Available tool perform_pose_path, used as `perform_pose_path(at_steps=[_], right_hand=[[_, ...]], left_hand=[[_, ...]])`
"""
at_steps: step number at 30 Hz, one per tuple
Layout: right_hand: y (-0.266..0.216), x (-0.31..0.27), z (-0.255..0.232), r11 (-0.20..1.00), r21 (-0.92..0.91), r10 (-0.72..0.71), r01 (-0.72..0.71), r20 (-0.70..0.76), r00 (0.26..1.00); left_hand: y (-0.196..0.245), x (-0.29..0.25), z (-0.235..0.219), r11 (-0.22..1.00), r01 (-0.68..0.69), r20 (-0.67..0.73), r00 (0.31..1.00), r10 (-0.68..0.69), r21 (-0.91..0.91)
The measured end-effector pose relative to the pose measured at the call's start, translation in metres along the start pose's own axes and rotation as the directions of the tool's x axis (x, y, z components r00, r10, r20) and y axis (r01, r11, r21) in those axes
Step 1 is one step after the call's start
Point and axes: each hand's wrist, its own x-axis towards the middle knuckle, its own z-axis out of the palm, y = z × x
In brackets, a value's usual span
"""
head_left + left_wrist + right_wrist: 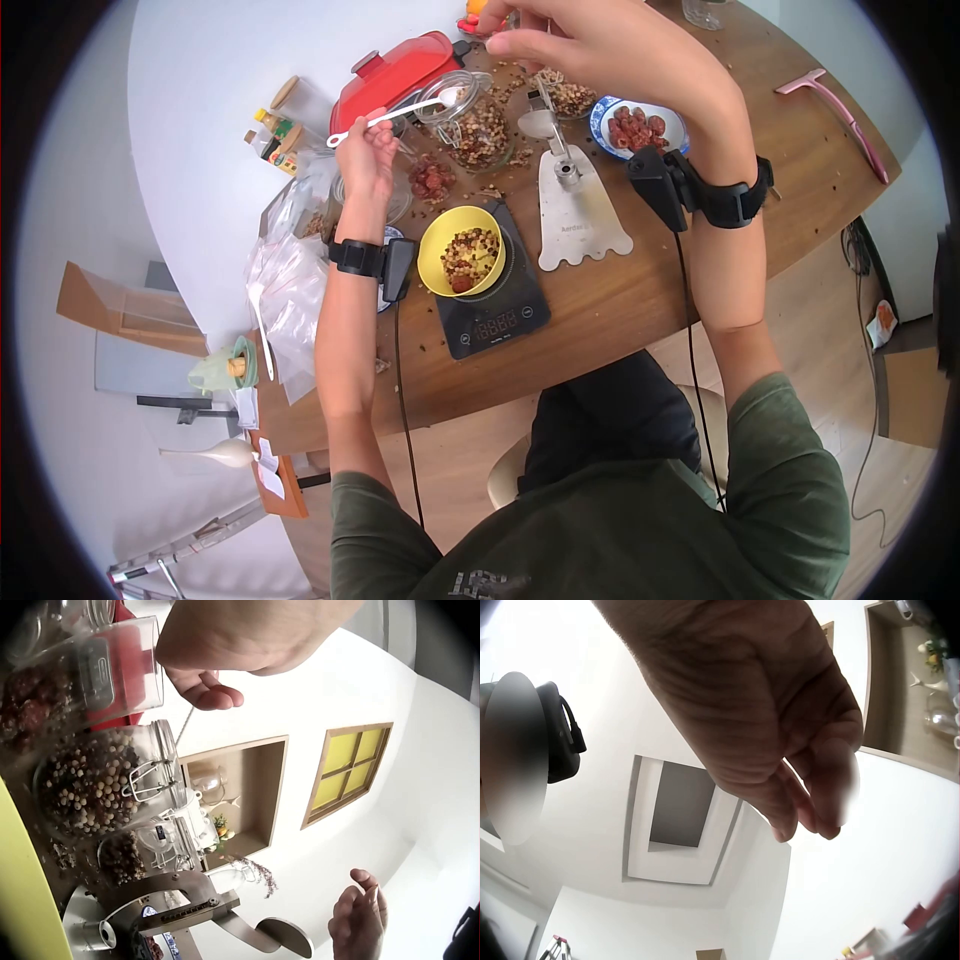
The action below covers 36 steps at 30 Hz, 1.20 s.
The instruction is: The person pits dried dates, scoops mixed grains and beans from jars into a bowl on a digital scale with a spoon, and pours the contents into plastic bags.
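My left hand [368, 158] pinches a white long-handled spoon [405, 110]. The spoon's bowl overlaps the mouth of a clip-top glass jar [482, 135] filled with mixed beans or seeds. My right hand [540, 35] is raised over the far side of the table, its fingers loosely bent; nothing shows between them in the right wrist view [810, 765]. Below and between my arms, a yellow bowl [430, 245] with beans and a red dried fruit sits on a black digital kitchen scale [490, 335]. To its right stands a metal lever slicer [585, 225].
Behind the jar lies a red lidded appliance [395, 75]. A blue-rimmed plate [598, 125] of dried red fruit is near my right wrist. Plastic bags [295, 310] and bottles [275, 140] stand left; a pink-handled tool [845, 115] lies right. Loose beans dot the table.
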Motion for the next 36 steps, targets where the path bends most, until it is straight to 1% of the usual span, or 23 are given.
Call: perform_pose_path(at_steps=[1, 3, 4, 6, 7, 11, 12, 14, 16, 17, 19, 20, 21, 22, 24, 26, 28, 29, 30, 31, 33, 34, 36], right_hand=[[-0.005, -0.001, -0.002, 0.998, 0.009, 0.07, -0.07, 0.03, 0.997], [0.006, 0.0, 0.005, 0.999, 0.002, 0.034, -0.034, 0.002, 0.999], [0.01, 0.001, 0.007, 1.0, -0.006, -0.001, 0.001, -0.027, 1.0], [0.011, 0.002, 0.007, 1.0, 0.004, -0.003, 0.003, -0.02, 1.0], [0.011, 0.002, 0.008, 1.0, 0.012, -0.002, 0.003, -0.016, 1.0], [0.01, 0.001, 0.008, 0.999, 0.051, -0.005, 0.005, -0.007, 1.0], [0.005, -0.001, 0.005, 1.0, 0.023, 0.016, -0.017, 0.012, 1.0], [0.005, -0.002, 0.006, 0.999, -0.003, 0.039, -0.038, 0.031, 0.999], [0.017, 0.0, 0.012, 1.0, 0.022, -0.022, 0.023, -0.008, 1.0], [0.021, 0.002, 0.014, 0.999, 0.024, -0.022, 0.022, -0.008, 1.0], [0.028, 0.006, 0.021, 0.985, -0.089, -0.137, 0.145, 0.089, 0.987], [0.033, 0.011, 0.033, 0.986, -0.085, -0.138, 0.146, 0.09, 0.986], [0.04, 0.017, 0.053, 0.979, -0.164, -0.095, 0.119, 0.146, 0.985], [0.048, 0.021, 0.071, 0.966, -0.242, -0.048, 0.096, 0.197, 0.979], [0.055, 0.024, 0.085, 0.965, -0.24, -0.056, 0.104, 0.2, 0.978], [0.058, 0.026, 0.094, 0.946, -0.317, -0.02, 0.068, 0.153, 0.988], [0.063, 0.029, 0.098, 0.944, -0.323, -0.017, 0.067, 0.153, 0.988], [0.064, 0.03, 0.098, 0.946, -0.314, -0.027, 0.076, 0.159, 0.987], [0.065, 0.03, 0.098, 0.948, -0.306, -0.035, 0.084, 0.163, 0.986], [0.065, 0.029, 0.099, 0.948, -0.306, -0.034, 0.083, 0.163, 0.986], [0.064, 0.029, 0.099, 0.947, -0.312, -0.03, 0.081, 0.165, 0.986], [0.064, 0.029, 0.099, 0.946, -0.312, -0.03, 0.081, 0.164, 0.986], [0.065, 0.03, 0.099, 0.948, -0.31, -0.022, 0.077, 0.177, 0.984]], left_hand=[[0.0, 0.001, -0.003, 1.0, -0.001, -0.001, 1.0, 0.001, -0.001], [0.001, 0.001, -0.008, 0.995, -0.049, -0.045, 0.998, 0.045, -0.089], [0.002, 0.001, -0.011, 0.995, -0.05, -0.048, 0.998, 0.046, -0.089], [0.006, -0.001, -0.016, 0.983, -0.094, -0.085, 0.993, 0.081, -0.16], [0.008, -0.002, -0.019, 0.983, -0.095, -0.088, 0.993, 0.082, -0.16], [0.022, -0.01, -0.032, 0.967, -0.093, -0.065, 0.995, 0.08, -0.238], [0.025, -0.014, -0.034, 0.962, -0.094, -0.043, 0.995, 0.085, -0.256], [0.031, -0.026, -0.043, 0.96, -0.099, -0.067, 0.994, 0.085, -0.262], [0.037, -0.037, -0.058, 0.965, -0.091, -0.009, 0.996, 0.091, -0.248], [0.04, -0.048, -0.059, 0.965, -0.082, -0.02, 0.997, 0.08, -0.25], [0.043, -0.07, -0.065, 0.966, -0.071, -0.037, 0.997, 0.064, -0.248], [0.045, -0.081, -0.069, 0.967, -0.062, -0.052, 0.997, 0.05, -0.248], [0.048, -0.096, -0.063, 0.973, -0.064, -0.107, 0.993, 0.041, -0.224], [0.049, -0.107, -0.067, 0.973, -0.064, -0.111, 0.993, 0.04, -0.221], [0.05, -0.128, -0.072, 0.98, -0.045, 0.003, 0.999, 0.047, -0.193], [0.049, -0.145, -0.069, 0.986, -0.055, -0.041, 0.998, 0.049, -0.155], [0.049, -0.162, -0.062, 0.998, -0.063, 0.004, 0.998, 0.063, 0.016], [0.049, -0.171, -0.057, 0.986, -0.096, 0.056, 0.994, 0.09, 0.139], [0.048, -0.177, -0.055, 0.986, -0.096, 0.054, 0.995, 0.089, 0.139], [0.047, -0.181, -0.054, 0.96, -0.081, 0.096, 0.994, 0.057, 0.268], [0.047, -0.185, -0.055, 0.862, -0.083, 0.194, 0.981, -0.017, 0.499], [0.047, -0.186, -0.053, 0.862, -0.084, 0.195, 0.981, -0.017, 0.499], [0.05, -0.19, -0.047, 0.751, -0.209, 0.324, 0.946, -0.008, 0.626]])
